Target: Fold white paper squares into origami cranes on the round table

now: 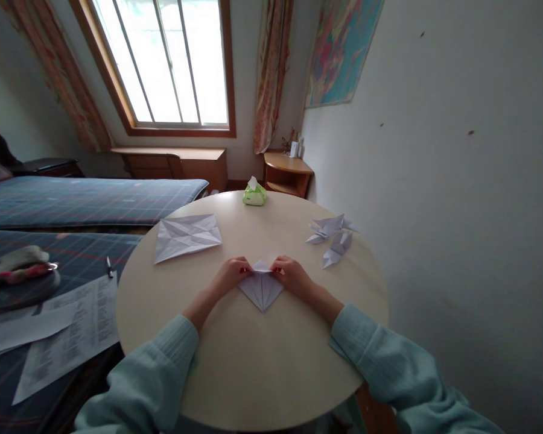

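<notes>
One paper (262, 293), seemingly in both hands (236, 271) (290, 276).

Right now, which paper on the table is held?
The pointed sheet between the left hand and right hand; the creased sheet at left and folded pieces at right lie untouched.

Folded paper (263, 292) lies on the tabletop (253, 367), between the left hand (232, 270) and the right hand (293, 276). Farther back — paper sheet (189, 236) at left, paper figures (330, 225) at right. Tissue pack (254, 195) sits near the far edge. Bed (85, 199) stands left of the tabletop; corner cabinet (286, 161) stands behind.
</notes>
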Motion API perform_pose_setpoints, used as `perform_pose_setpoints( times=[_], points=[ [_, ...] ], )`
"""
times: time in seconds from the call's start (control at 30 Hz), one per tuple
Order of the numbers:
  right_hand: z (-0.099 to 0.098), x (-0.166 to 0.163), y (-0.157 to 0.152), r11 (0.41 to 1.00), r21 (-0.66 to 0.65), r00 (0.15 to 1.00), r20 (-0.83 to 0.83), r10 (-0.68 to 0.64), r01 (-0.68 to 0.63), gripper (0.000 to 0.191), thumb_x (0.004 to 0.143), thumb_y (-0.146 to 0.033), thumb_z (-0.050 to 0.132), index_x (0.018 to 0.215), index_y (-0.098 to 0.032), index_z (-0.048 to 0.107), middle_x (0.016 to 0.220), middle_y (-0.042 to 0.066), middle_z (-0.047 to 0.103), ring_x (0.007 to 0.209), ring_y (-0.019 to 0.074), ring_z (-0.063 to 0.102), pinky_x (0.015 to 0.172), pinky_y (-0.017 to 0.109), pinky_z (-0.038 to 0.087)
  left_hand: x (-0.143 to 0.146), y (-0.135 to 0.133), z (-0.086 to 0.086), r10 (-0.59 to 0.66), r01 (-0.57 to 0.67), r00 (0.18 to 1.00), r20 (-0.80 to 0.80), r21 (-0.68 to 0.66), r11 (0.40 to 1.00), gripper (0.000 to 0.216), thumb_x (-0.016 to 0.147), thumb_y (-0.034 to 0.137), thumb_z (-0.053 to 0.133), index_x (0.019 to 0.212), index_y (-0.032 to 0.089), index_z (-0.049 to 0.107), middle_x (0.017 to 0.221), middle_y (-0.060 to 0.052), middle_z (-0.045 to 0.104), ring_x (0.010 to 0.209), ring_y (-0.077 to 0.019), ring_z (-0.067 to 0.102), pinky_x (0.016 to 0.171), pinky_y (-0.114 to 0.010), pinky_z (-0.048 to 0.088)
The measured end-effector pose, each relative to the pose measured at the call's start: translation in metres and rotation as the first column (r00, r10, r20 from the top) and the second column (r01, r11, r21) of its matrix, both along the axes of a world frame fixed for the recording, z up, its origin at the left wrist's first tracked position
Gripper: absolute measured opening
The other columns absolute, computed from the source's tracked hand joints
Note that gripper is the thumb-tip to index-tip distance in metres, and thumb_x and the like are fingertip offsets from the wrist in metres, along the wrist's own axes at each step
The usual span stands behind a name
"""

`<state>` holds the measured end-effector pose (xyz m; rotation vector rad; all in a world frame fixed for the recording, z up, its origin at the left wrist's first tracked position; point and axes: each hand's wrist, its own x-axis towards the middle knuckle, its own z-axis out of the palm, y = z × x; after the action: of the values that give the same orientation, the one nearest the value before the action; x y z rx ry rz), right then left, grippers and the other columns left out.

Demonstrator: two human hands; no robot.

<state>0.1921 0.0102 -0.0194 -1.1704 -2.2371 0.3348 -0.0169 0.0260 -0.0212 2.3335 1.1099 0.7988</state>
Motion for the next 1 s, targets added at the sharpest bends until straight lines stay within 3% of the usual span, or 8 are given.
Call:
perform_pose_setpoints(
  times=[0.17, 0.33, 0.43, 0.57, 0.7, 0.83, 1.0],
  points=[
    [0.000, -0.001, -0.001, 1.000, -0.018, 1.000, -0.002, 0.014, -0.014, 0.011, 0.073, -0.009, 0.055, 0.070, -0.016, 0.062, 0.074, 0.003, 0.058, 0.067, 0.0110, 0.052, 0.061, 0.020, 0.039, -0.001, 0.002, 0.000, -0.023, 0.023, 1.000, 0.000, -0.055, 0.998, 0.016, 0.073, 0.016, 0.052, 0.074, 0.015, 0.068, 0.073, -0.003, 0.060, 0.060, -0.0092, 0.050, 0.060, -0.020, 0.039],
    [0.003, -0.004, 0.000, 0.998, -0.007, 0.998, 0.033, -0.058, 0.058, 0.016, 0.078, -0.017, 0.052, 0.066, -0.016, 0.062, 0.067, 0.003, 0.058, 0.062, 0.0119, 0.051, 0.059, 0.021, 0.038, 0.002, 0.001, 0.002, 0.059, -0.059, 0.998, 0.005, -0.093, 0.994, 0.019, 0.075, 0.027, 0.051, 0.072, 0.015, 0.066, 0.069, -0.003, 0.058, 0.060, -0.0104, 0.049, 0.058, -0.021, 0.037],
    [0.003, -0.001, 0.001, 0.999, -0.027, 1.000, 0.012, -0.028, 0.029, 0.017, 0.078, -0.016, 0.050, 0.070, -0.017, 0.064, 0.069, 0.003, 0.059, 0.063, 0.0118, 0.052, 0.060, 0.021, 0.038, 0.002, -0.001, 0.005, 0.062, -0.063, 0.998, -0.019, -0.084, 0.994, 0.019, 0.074, 0.028, 0.052, 0.072, 0.015, 0.065, 0.067, -0.001, 0.056, 0.059, -0.0101, 0.047, 0.057, -0.020, 0.036],
    [0.000, 0.006, 0.002, 0.987, -0.089, 0.990, -0.059, 0.130, -0.135, 0.021, 0.075, -0.009, 0.049, 0.080, -0.019, 0.067, 0.081, 0.004, 0.060, 0.071, 0.0113, 0.055, 0.064, 0.020, 0.041, -0.002, -0.001, 0.005, -0.034, 0.031, 0.999, -0.020, -0.111, 0.993, 0.016, 0.073, 0.023, 0.053, 0.073, 0.016, 0.067, 0.071, -0.003, 0.058, 0.061, -0.0098, 0.049, 0.058, -0.020, 0.038],
    [0.000, 0.010, 0.001, 0.971, -0.139, 0.977, -0.111, 0.180, -0.195, 0.027, 0.073, -0.007, 0.047, 0.084, -0.019, 0.068, 0.084, 0.005, 0.059, 0.073, 0.0112, 0.055, 0.066, 0.021, 0.042, -0.006, 0.002, 0.001, -0.111, 0.112, 0.994, 0.016, -0.174, 0.978, 0.017, 0.072, 0.024, 0.055, 0.076, 0.016, 0.070, 0.073, -0.005, 0.059, 0.064, -0.0108, 0.051, 0.061, -0.020, 0.040],
    [0.004, 0.006, -0.001, 0.971, -0.183, 0.985, -0.103, 0.139, -0.157, 0.022, 0.073, -0.009, 0.049, 0.078, -0.017, 0.069, 0.079, 0.003, 0.059, 0.065, 0.0097, 0.053, 0.058, 0.019, 0.040, -0.007, 0.000, 0.006, -0.221, 0.219, 0.975, 0.019, -0.238, 0.946, 0.023, 0.074, 0.020, 0.049, 0.085, 0.020, 0.070, 0.076, -0.005, 0.059, 0.067, -0.0106, 0.051, 0.064, -0.019, 0.040],
    [0.002, -0.004, 0.000, 0.992, -0.126, 1.000, -0.001, 0.016, -0.016, 0.011, 0.073, -0.021, 0.057, 0.071, -0.015, 0.066, 0.068, 0.002, 0.057, 0.059, 0.0093, 0.048, 0.056, 0.020, 0.036, -0.005, -0.007, 0.020, -0.287, 0.257, 0.954, -0.084, -0.257, 0.931, 0.032, 0.070, 0.010, 0.044, 0.083, 0.024, 0.070, 0.081, -0.003, 0.055, 0.077, -0.0123, 0.049, 0.073, -0.020, 0.039]
  ],
)
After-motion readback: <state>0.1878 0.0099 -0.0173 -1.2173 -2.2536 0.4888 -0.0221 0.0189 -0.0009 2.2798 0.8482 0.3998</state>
